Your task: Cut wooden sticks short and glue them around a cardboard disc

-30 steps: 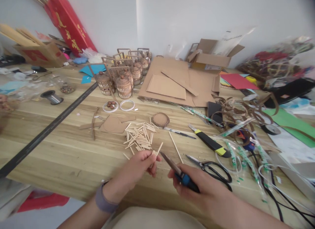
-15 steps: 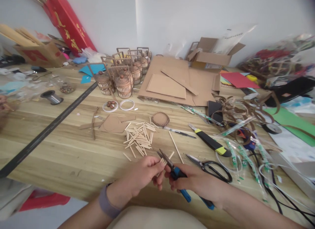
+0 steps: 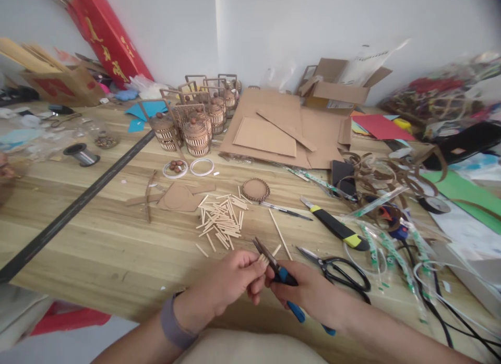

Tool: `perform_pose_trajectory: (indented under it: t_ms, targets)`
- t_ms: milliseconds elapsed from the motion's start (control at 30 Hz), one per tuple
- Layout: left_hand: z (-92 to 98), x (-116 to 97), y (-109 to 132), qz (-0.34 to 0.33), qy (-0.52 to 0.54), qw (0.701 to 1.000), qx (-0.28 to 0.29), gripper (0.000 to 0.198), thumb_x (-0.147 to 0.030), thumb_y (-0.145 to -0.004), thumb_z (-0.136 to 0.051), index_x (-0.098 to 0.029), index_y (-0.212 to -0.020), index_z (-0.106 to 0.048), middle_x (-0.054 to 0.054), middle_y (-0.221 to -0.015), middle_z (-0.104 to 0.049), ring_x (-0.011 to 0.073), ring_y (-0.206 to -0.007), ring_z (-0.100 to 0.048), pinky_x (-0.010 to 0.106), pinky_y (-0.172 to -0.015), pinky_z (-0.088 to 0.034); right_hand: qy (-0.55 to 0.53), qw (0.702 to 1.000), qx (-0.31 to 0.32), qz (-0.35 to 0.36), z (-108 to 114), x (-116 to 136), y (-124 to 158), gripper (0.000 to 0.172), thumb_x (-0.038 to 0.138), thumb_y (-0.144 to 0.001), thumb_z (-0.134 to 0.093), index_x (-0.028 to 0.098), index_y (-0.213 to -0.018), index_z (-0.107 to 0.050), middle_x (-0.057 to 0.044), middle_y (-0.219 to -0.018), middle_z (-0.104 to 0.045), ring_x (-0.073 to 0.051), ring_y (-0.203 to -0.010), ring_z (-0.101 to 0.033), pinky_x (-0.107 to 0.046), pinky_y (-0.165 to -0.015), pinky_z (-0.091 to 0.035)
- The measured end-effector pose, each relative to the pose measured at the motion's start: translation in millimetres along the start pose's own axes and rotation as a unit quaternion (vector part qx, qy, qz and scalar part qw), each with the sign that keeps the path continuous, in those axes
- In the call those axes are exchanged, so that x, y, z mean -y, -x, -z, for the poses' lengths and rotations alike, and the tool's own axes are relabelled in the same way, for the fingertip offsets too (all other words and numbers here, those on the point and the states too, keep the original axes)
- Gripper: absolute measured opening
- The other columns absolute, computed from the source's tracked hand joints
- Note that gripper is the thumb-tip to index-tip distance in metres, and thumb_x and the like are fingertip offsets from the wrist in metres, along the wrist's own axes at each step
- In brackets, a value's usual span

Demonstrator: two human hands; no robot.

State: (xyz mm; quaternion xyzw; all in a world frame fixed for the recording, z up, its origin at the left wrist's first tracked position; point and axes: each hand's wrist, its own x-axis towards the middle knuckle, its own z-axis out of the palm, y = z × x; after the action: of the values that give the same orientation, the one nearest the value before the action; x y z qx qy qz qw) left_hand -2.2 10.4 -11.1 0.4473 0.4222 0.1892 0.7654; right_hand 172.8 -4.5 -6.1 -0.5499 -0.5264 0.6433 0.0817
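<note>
My left hand (image 3: 238, 278) pinches a few pale wooden sticks (image 3: 263, 259), their ends showing past the fingertips. In my right hand (image 3: 303, 288) are pliers with blue and black handles (image 3: 282, 275). The dark jaws of the pliers lie across the sticks, close to my left fingertips. How firmly the jaws bear on the sticks I cannot tell. Just beyond both hands lies a loose pile of short wooden sticks (image 3: 222, 220). A longer stick (image 3: 280, 233) rests to the right of it. Black-handled scissors (image 3: 344, 273) lie beside my right hand.
A utility knife (image 3: 338, 227), a pen (image 3: 291, 211) and a round woven-edged piece (image 3: 255, 190) lie ahead. Small lidded baskets with handles (image 3: 196, 137) stand behind, next to cardboard sheets (image 3: 266, 137). Brown strips (image 3: 368, 168) and plastic tangle at right. Another person's hand (image 3: 4, 168) shows far left.
The plier jaws, slightly apart before, now look closer together at the sticks. Both hands have shifted slightly to the right.
</note>
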Motion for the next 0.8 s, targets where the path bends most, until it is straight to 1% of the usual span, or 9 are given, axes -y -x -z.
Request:
perform_pose_trajectory:
  t_ms: [133, 267, 333, 367, 433, 500, 600, 700, 800]
  targets:
    - [0.2, 2, -1, -0.004, -0.032, 0.999, -0.011, 0.047, -0.065, -0.076, -0.053, -0.018, -0.076, -0.054, -0.006, -0.054, -0.044, 0.0109, -0.05, -0.042, 0.026, -0.054, -0.036, 0.028, 1.0, 0.002, 0.012, 1, -1, -3, 0.021, 0.041, -0.075, -0.055, 0.021, -0.078, -0.05, 0.005, -0.058, -0.045, -0.013, -0.055, -0.045, -0.024, -0.052, -0.036]
    - [12.4, -2, 5, -0.037, -0.089, 0.994, -0.046, 0.041, -0.058, -0.085, -0.046, -0.018, -0.079, -0.054, -0.005, -0.056, -0.048, 0.0122, -0.054, -0.046, 0.025, -0.058, -0.038, 0.039, 0.997, -0.001, 0.069, 11, -2, 4, 0.023, 0.04, -0.079, -0.056, 0.019, -0.089, -0.059, -0.001, -0.077, -0.06, -0.015, -0.071, -0.055, -0.025, -0.062, -0.043]
    - [21.7, -6, 8, -0.064, -0.125, 0.987, -0.078, 0.038, -0.052, -0.09, -0.04, -0.018, -0.083, -0.055, -0.005, -0.056, -0.048, 0.0127, -0.054, -0.047, 0.025, -0.06, -0.039, 0.068, 0.994, -0.039, 0.079, 18, -6, 9, 0.024, 0.038, -0.081, -0.054, 0.018, -0.093, -0.061, -0.003, -0.083, -0.063, -0.017, -0.075, -0.058, -0.027, -0.065, -0.045]
    - [25.6, -7, 10, -0.07, -0.158, 0.981, -0.093, 0.036, -0.049, -0.092, -0.038, -0.018, -0.084, -0.055, -0.005, -0.055, -0.047, 0.0131, -0.054, -0.047, 0.025, -0.06, -0.039, 0.096, 0.988, -0.086, 0.088, 21, -7, 11, 0.024, 0.038, -0.083, -0.053, 0.018, -0.094, -0.061, -0.004, -0.084, -0.064, -0.019, -0.076, -0.059, -0.029, -0.066, -0.046]
    - [29.6, -9, 11, -0.068, -0.25, 0.96, -0.106, 0.032, -0.042, -0.094, -0.037, -0.019, -0.084, -0.057, -0.004, -0.056, -0.049, 0.0143, -0.056, -0.05, 0.026, -0.061, -0.039, 0.164, 0.954, -0.208, 0.14, 25, -10, 11, 0.024, 0.037, -0.087, -0.048, 0.018, -0.098, -0.058, -0.007, -0.09, -0.065, -0.021, -0.082, -0.061, -0.032, -0.072, -0.048]
    - [27.5, -8, 10, -0.076, -0.356, 0.925, -0.111, 0.028, -0.032, -0.095, -0.037, -0.019, -0.083, -0.059, 0.0, -0.064, -0.058, 0.0166, -0.063, -0.056, 0.027, -0.064, -0.041, 0.231, 0.898, -0.299, 0.224, 24, -9, 7, 0.021, 0.033, -0.092, -0.044, 0.018, -0.103, -0.054, -0.011, -0.103, -0.065, -0.023, -0.094, -0.062, -0.034, -0.079, -0.047]
    - [17.6, -3, 6, -0.112, -0.468, 0.867, -0.131, 0.024, -0.023, -0.094, -0.039, -0.019, -0.088, -0.062, 0.006, -0.083, -0.068, 0.0212, -0.079, -0.064, 0.03, -0.071, -0.044, 0.331, 0.834, -0.313, 0.312, 15, -3, -4, 0.016, 0.026, -0.093, -0.044, 0.019, -0.105, -0.052, -0.011, -0.105, -0.066, -0.025, -0.095, -0.062, -0.035, -0.078, -0.047]
    - [9.6, 1, 2, -0.116, -0.532, 0.825, -0.151, 0.026, -0.019, -0.095, -0.037, -0.019, -0.101, -0.062, 0.009, -0.092, -0.072, 0.0239, -0.085, -0.068, 0.032, -0.074, -0.048, 0.424, 0.791, -0.322, 0.3, 5, 0, -17, 0.003, 0.021, -0.09, -0.049, 0.02, -0.091, -0.052, -0.007, -0.082, -0.064, -0.025, -0.076, -0.061, -0.033, -0.065, -0.044]
    - [7.5, 2, -1, -0.106, -0.594, 0.778, -0.172, 0.029, -0.013, -0.094, -0.036, -0.018, -0.107, -0.061, 0.01, -0.095, -0.073, 0.026, -0.087, -0.069, 0.035, -0.076, -0.05, 0.462, 0.772, -0.342, 0.27, -1, -3, -28, 0.006, 0.017, -0.087, -0.052, 0.021, -0.083, -0.049, -0.006, -0.077, -0.062, -0.024, -0.071, -0.059, -0.031, -0.061, -0.042]
